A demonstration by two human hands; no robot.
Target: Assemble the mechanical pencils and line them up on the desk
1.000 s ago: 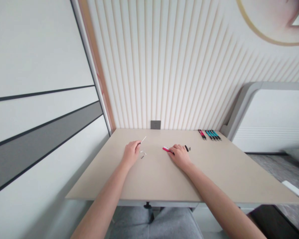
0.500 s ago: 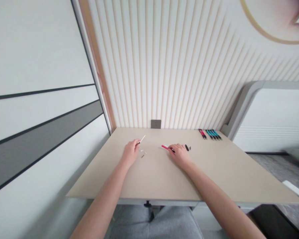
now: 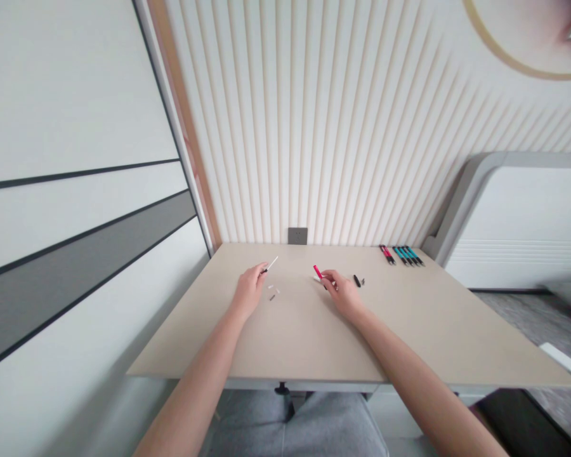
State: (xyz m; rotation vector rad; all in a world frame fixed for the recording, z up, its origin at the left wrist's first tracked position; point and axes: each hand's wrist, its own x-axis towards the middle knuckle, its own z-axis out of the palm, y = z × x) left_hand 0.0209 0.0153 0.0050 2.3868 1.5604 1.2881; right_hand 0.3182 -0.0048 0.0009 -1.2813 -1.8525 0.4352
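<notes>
My left hand (image 3: 250, 287) hovers over the beige table (image 3: 285, 336), pinching a thin white tube, perhaps a pen refill (image 3: 271, 263), with its tip pointing up and away. Just beyond that hand lie several tiny pen parts (image 3: 273, 293). My right hand (image 3: 341, 291) holds a short pink-red pen barrel (image 3: 318, 273) between its fingers, tilted upright at one end. To its right, a black pen part (image 3: 356, 280) lies on the tabletop beside a smaller dark piece (image 3: 363, 281).
Several red and teal pens (image 3: 402, 255) lie side by side along the table's far right edge. A grey wall socket (image 3: 297, 236) sits on the slatted wall behind. A tall white panel runs along the left side, and my grey-clad knees show below the front edge.
The pink-red barrel has swung from lying nearly flat to pointing up and away, lifted in my right hand. My left hand and its white tube have barely moved.
</notes>
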